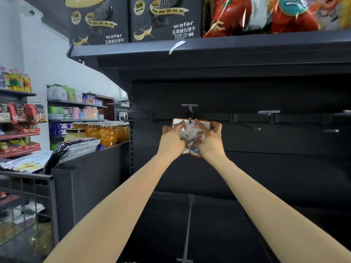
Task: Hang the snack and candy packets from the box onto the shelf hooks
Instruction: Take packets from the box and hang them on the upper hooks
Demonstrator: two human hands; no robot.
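A clear candy packet (191, 138) with an orange-edged header sits at the middle of the dark shelf back panel. My left hand (171, 136) grips its left side and my right hand (210, 138) grips its right side. The packet's top hole is at the tip of a shelf hook (190, 118) that sticks out toward me under a grey label tab. Whether the hook passes through the hole I cannot tell. The box is not in view.
More bare hooks (259, 128) stick out to the right on the same rail. A lower hook (188, 230) points at me below my arms. The upper shelf (209, 52) carries wafer boxes (163, 19) and red snack bags. Jars (106, 132) and dark packets lie left.
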